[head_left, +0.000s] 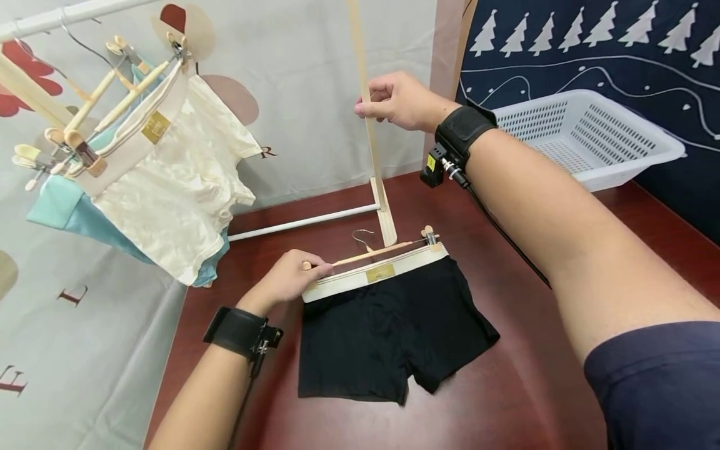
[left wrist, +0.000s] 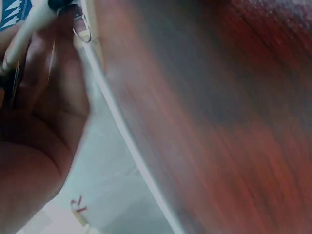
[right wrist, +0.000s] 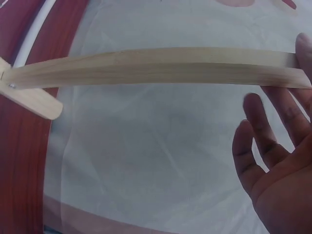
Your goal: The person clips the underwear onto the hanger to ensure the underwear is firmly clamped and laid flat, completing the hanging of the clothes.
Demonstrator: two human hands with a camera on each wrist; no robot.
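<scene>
Fingers, left hand (head_left: 289, 275): curled round the near end of the wooden clip hanger (head_left: 371, 253), pinching it against the waistband, which keeps the hanger lined up along the band.
Fingers, right hand (head_left: 396, 100): thumb and fingertips closed on the upright wooden post (head_left: 368, 119) of the rack, seemingly to steady it.
Shorts (head_left: 388, 337): black, white waistband, lying flat on the dark red table (head_left: 506, 387); the far clip bites the band's right corner.
Hanger hook: wire, pointing away toward the rack's foot.
Rack rail (head_left: 67, 15): already carries cream shorts (head_left: 174, 181) over a blue pair, hung on like hangers.
Basket (head_left: 585, 134): white, perforated, at the table's far right, well apart from the shorts.
</scene>
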